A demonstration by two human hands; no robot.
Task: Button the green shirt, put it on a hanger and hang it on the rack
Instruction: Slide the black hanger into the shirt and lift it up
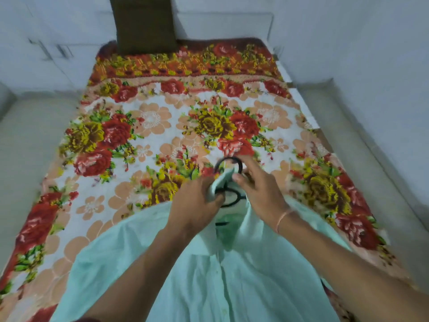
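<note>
The shirt [209, 275] lies on the bed [139, 126] with a hanger [228, 158] in its neck, hook poking out past the collar. The left hand [197, 205] grips the collar's left side with curled fingers; the right hand [257, 189] pinches its right side.

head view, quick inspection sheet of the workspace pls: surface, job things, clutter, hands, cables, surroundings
Surface: bed under a red, yellow and peach floral blanket, lying flat.
Job's things: pale green button-front fabric shirt laid on the blanket, collar away from the person; black thin hanger inside the collar, hook sticking out; rack not in view.
Clutter: dark brown cushion upright at the far end.
Grippers: left hand and right hand both pinch the shirt collar by the hanger neck; thin thread band on the right wrist.
Cables: nothing seen.
Surroundings: white walls, pale floor either side.
</note>
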